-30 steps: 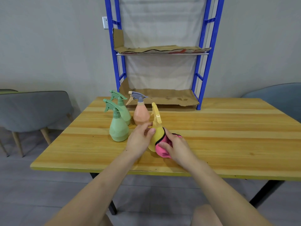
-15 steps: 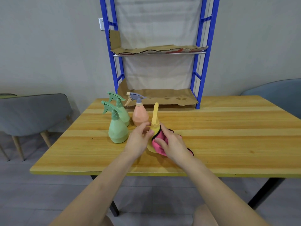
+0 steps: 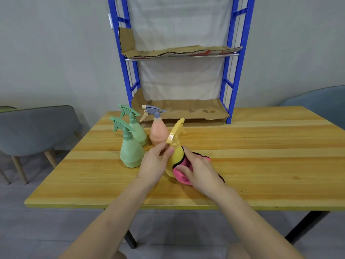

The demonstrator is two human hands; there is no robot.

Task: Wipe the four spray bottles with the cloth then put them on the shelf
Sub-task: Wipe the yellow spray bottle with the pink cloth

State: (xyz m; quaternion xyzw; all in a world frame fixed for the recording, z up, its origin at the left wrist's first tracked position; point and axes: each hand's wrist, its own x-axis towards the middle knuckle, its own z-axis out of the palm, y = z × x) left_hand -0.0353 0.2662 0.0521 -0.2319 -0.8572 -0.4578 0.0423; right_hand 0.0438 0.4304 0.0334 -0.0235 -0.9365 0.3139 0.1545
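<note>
A yellow spray bottle (image 3: pixel 175 152) stands on the wooden table (image 3: pixel 261 165), its nozzle tipped up and to the right. My left hand (image 3: pixel 155 163) grips its left side and neck. My right hand (image 3: pixel 197 169) presses a pink cloth (image 3: pixel 182 174) with a dark edge against the bottle's right side. Two green spray bottles (image 3: pixel 130 152) (image 3: pixel 137 130) stand to the left, one behind the other. An orange spray bottle (image 3: pixel 158 132) with a grey-blue trigger stands behind the yellow one. The blue shelf (image 3: pixel 228 86) rises at the table's far edge.
Both shelf levels are lined with brown cardboard (image 3: pixel 186 109) and hold no bottles. A grey chair (image 3: pixel 35 129) stands left of the table, and a blue-grey chair (image 3: pixel 317 98) at the far right. The wall is right behind the shelf.
The yellow bottle has turned in my hands, its nozzle swinging from upright to up-right. My right hand with the cloth has shifted over the bottle's side.
</note>
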